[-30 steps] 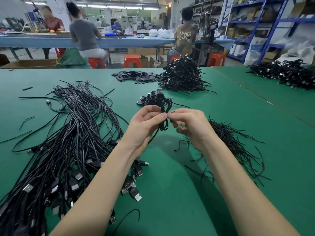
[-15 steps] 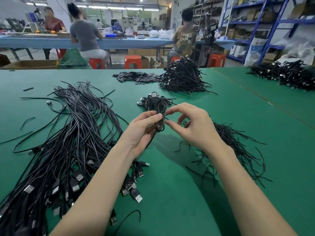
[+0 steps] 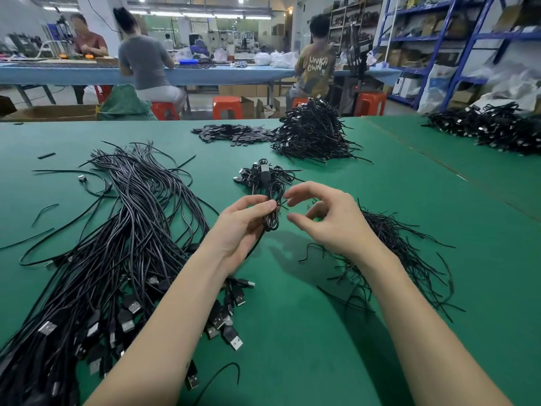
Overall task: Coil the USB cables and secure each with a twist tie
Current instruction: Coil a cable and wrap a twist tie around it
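My left hand pinches a small coiled black USB cable at its middle, held upright above the green table. A thin twist tie is wound around the coil's waist, its short ends sticking out to the right. My right hand hovers just right of the coil, fingers spread and curled, touching nothing. A big loose bundle of uncoiled USB cables lies on the left, plugs toward me. A heap of black twist ties lies under and behind my right hand.
A few finished coils lie just beyond my hands. Farther back sit a large pile of coiled cables and flat black pieces. Another cable pile rests on the right table. Several people work at a blue bench behind.
My right hand has let go of the tie and drawn away to the right, its fingers opening. The coil in my left hand has tipped a little lower.
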The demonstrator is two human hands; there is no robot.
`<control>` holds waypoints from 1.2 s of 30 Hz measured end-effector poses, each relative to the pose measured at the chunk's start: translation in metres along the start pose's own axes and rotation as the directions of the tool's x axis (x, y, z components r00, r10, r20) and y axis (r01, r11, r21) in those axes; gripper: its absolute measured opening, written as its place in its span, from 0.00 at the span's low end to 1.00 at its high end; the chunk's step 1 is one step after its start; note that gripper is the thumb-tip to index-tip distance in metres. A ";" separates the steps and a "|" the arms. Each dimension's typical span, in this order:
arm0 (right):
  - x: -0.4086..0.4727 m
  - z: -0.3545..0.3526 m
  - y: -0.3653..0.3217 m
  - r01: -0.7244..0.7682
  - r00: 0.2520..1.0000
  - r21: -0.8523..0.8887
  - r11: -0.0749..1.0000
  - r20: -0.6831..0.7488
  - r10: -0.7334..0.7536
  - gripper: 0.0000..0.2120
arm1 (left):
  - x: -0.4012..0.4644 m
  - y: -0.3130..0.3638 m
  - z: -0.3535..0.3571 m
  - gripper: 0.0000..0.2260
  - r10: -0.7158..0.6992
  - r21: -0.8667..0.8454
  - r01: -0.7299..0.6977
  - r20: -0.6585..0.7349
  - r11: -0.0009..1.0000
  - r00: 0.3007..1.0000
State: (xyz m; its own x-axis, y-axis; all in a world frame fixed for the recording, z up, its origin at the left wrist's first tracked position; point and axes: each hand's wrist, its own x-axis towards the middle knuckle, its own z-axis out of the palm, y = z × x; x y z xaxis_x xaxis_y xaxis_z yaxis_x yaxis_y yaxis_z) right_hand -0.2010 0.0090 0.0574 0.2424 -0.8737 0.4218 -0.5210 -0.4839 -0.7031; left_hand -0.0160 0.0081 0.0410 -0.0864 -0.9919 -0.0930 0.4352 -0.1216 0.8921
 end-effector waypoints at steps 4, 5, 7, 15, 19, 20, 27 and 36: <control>-0.001 0.004 0.002 0.076 0.993 -0.121 0.990 -0.082 -0.086 0.03 | -0.001 -0.001 0.000 0.08 -0.005 0.008 0.005 0.005 1.000 1.000; -0.001 0.005 0.002 0.053 0.993 -0.097 0.994 -0.103 -0.063 0.03 | -0.001 -0.001 0.000 0.08 -0.005 0.018 0.004 0.009 1.000 1.000; -0.001 0.009 0.000 -0.076 0.993 0.076 0.994 -0.079 0.082 0.06 | -0.001 -0.001 -0.001 0.07 -0.002 0.044 0.001 0.019 0.999 1.000; 0.000 0.014 -0.001 -0.437 0.899 0.458 0.774 0.179 0.401 0.02 | 0.002 -0.004 -0.003 0.09 -0.023 0.065 0.024 -0.012 0.998 1.000; -0.001 0.013 0.009 0.027 0.996 -0.027 0.999 -0.085 -0.029 0.12 | 0.004 -0.005 -0.006 0.08 -0.037 -0.006 0.036 -0.042 0.999 0.998; -0.001 0.014 0.010 0.077 0.991 -0.093 0.993 -0.097 -0.086 0.11 | 0.004 -0.004 -0.006 0.09 -0.038 -0.012 0.038 -0.039 0.999 0.999; -0.003 0.017 0.005 -0.117 0.988 0.180 0.977 -0.074 0.132 0.06 | 0.001 -0.004 -0.008 0.16 -0.030 0.028 0.030 0.010 0.999 0.999; 0.006 0.021 -0.005 -0.694 0.676 0.679 0.238 0.502 0.540 0.06 | 0.001 -0.006 -0.007 0.10 0.023 0.139 -0.030 0.053 0.990 0.998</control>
State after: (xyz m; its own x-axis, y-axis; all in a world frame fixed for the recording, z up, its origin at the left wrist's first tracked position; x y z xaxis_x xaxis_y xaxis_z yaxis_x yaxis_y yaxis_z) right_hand -0.1799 0.0056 0.0517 0.2929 -0.8766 -0.3819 0.2638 0.4580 -0.8489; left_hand -0.0123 0.0073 0.0325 -0.1238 -0.9911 -0.0492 0.3086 -0.0855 0.9473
